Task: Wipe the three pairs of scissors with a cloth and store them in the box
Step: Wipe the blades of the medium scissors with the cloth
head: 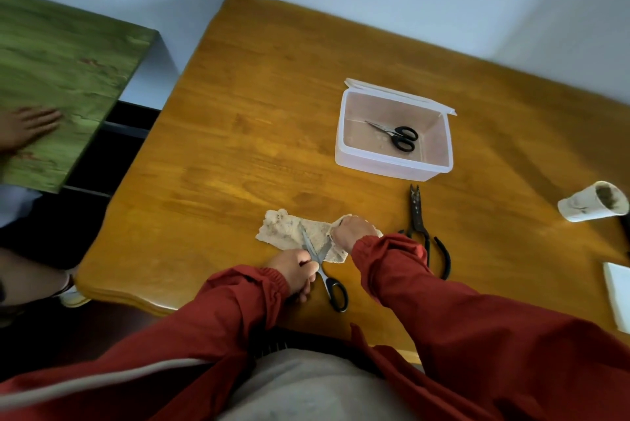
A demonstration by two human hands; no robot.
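Fingers (304, 266) of the left hand (293, 272) are curled round the black-handled scissors (335, 291) near their pivot, pinching them close to the counter's near edge. The handles point toward the person and lie on the wood. The blades are slightly parted and lie across the cloth (284, 231).

Just beyond, the right hand (353, 231) is seen from its back, with its fingers (341, 228) curled down onto the cloth's right end and gripping the bunched fabric. The cloth is beige, speckled and ragged, and spreads leftward flat on the counter (238, 148). Both sleeves are red.

Right of the right hand lie the large dark scissors (418, 226). They are worn, with looped handles toward the near edge and tips pointing at the box. They touch neither hand.

Farther in, toward the far right corner, stands the translucent plastic box (342, 151), open, with its lid (399, 95) lying behind its far rim. Small black-handled scissors (397, 136) lie flat on the box floor.

By the right edge a paper cup (588, 204) lies on its side. Nearer along that edge is a white object (618, 294), cut off by the frame.

Off the counter's left edge, another person's hand (27, 127) rests with its fingers spread on a green table (68, 63).
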